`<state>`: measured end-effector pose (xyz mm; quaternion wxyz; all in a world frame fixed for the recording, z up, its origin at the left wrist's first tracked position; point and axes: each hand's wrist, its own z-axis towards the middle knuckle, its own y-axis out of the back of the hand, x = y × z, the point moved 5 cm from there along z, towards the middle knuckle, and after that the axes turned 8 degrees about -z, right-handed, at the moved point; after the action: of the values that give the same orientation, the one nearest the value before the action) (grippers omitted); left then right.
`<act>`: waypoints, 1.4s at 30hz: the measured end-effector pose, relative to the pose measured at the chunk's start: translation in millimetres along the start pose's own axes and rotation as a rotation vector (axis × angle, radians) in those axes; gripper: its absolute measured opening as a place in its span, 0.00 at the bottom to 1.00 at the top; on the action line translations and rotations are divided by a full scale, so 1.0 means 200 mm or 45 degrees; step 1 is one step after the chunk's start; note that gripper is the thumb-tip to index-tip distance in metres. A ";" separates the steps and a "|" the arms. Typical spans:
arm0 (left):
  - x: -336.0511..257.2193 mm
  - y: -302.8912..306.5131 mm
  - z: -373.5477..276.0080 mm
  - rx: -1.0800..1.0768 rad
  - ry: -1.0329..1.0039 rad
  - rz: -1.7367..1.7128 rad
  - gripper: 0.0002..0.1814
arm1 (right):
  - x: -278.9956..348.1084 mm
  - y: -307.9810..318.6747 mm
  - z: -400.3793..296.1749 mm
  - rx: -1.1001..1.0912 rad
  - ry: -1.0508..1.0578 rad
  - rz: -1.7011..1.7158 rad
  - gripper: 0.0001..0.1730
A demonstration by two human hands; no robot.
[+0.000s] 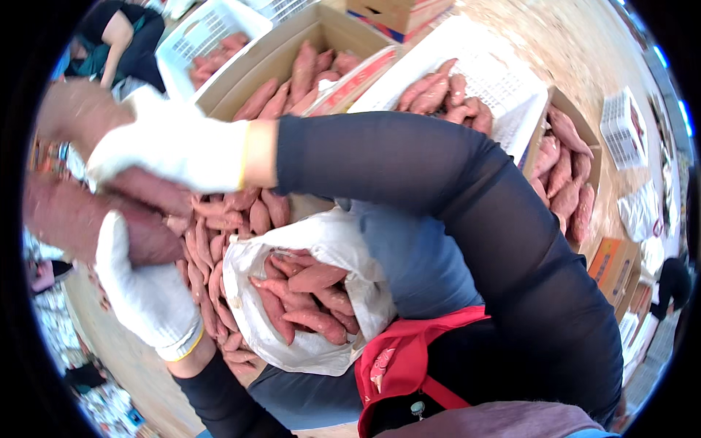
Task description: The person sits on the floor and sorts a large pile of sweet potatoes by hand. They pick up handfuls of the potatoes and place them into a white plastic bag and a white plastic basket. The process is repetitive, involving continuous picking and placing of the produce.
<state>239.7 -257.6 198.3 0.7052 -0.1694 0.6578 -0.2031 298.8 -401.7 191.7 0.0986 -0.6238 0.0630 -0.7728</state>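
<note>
My right hand, in a white knitted glove, is closed around a blurred sweet potato at the upper left. Another sweet potato lies just under that glove. My left hand, gloved alike, grips a large sweet potato, its thumb along the side. The palm side of the right glove is hidden. Between my legs stands an open white woven sack with several sweet potatoes in it. A heap of loose sweet potatoes lies beside the sack, below the right forearm.
Beyond my right arm stand a cardboard box and a white plastic crate, both holding sweet potatoes. Another white crate is at the upper left, near a seated person. More sweet potatoes fill a box at right.
</note>
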 end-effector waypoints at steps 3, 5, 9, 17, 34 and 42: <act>0.29 -0.39 -0.03 0.122 0.035 0.059 0.16 | -0.01 0.51 -0.18 0.089 0.121 0.619 0.26; 0.46 -0.57 -0.09 0.530 -0.379 0.753 0.17 | -0.02 0.84 -0.46 -0.157 -0.082 0.814 0.25; 0.92 -0.89 -0.29 0.765 -0.225 0.777 0.18 | -0.24 1.42 -0.96 -0.756 0.008 0.937 0.28; 1.47 -0.80 -0.48 -0.045 1.018 -0.190 0.23 | -0.76 2.35 -1.40 -1.691 0.110 0.447 0.23; 1.50 -0.64 -0.35 -0.128 0.998 -0.314 0.29 | -1.22 2.66 -1.86 -2.643 -0.607 -0.508 0.31; 1.54 -0.59 -0.36 -0.108 1.071 -0.312 0.28 | -1.20 2.25 -1.75 -2.043 -1.243 -0.960 0.56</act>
<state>175.5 -513.8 -11.5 0.3390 -0.1776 0.8705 -0.3094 39.0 -792.2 -211.2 -0.5853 -0.7330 0.3154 -0.1435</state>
